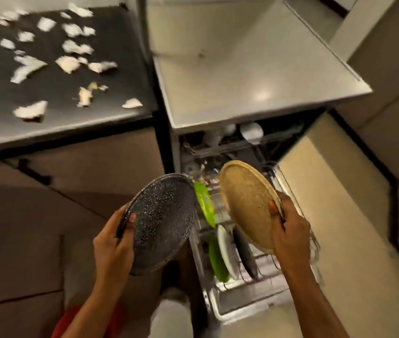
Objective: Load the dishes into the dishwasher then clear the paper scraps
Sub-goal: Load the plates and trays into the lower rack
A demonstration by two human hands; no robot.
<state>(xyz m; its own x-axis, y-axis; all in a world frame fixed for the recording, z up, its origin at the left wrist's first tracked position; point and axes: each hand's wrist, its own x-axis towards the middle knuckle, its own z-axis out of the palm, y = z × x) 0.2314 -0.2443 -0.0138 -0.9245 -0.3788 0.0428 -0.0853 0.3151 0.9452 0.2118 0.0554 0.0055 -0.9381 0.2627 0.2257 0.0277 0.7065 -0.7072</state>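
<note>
My left hand (111, 247) grips the rim of a dark speckled plate (162, 223), held tilted left of the open dishwasher. My right hand (290, 230) grips the edge of a tan speckled plate (245, 203) above the pulled-out lower rack (298, 272). Standing in the rack are two green plates (204, 203) (216, 262), a white plate (226, 252) and a dark plate (245, 254). Several torn paper scraps (68, 63) lie scattered on the dark countertop (110, 93) at the upper left.
The dishwasher's grey top (254, 81) juts out above the rack. White cups (251, 131) sit in the upper rack. A pale cabinet side (328, 191) stands right of the rack. My legs and the tiled floor (17, 264) are below.
</note>
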